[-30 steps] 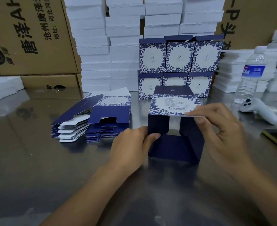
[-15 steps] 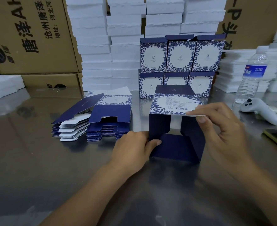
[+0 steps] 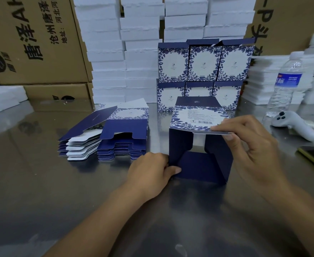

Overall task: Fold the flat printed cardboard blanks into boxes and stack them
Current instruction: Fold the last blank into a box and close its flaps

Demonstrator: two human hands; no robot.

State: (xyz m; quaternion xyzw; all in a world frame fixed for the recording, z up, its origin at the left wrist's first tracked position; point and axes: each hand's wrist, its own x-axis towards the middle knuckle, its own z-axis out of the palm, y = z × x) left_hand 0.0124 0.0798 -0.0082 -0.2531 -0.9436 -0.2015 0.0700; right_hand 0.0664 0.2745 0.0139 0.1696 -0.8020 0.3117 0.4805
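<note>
Sliding lower than a second earlier, the left hand (image 3: 148, 173) gripped the half-folded box (image 3: 198, 164) at its near-left bottom corner on the counter (image 3: 41, 182); the right hand (image 3: 250, 145) pinched the printed top panel's near edge in its fingers (image 3: 219, 128), open end facing the person, finished boxes (image 3: 204, 71) stacked behind

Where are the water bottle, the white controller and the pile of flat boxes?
water bottle (image 3: 287, 78): head view, on its blue label.
white controller (image 3: 298, 127): head view, on its handle.
pile of flat boxes (image 3: 123, 129): head view, on the top blank's dark blue flap.
</note>
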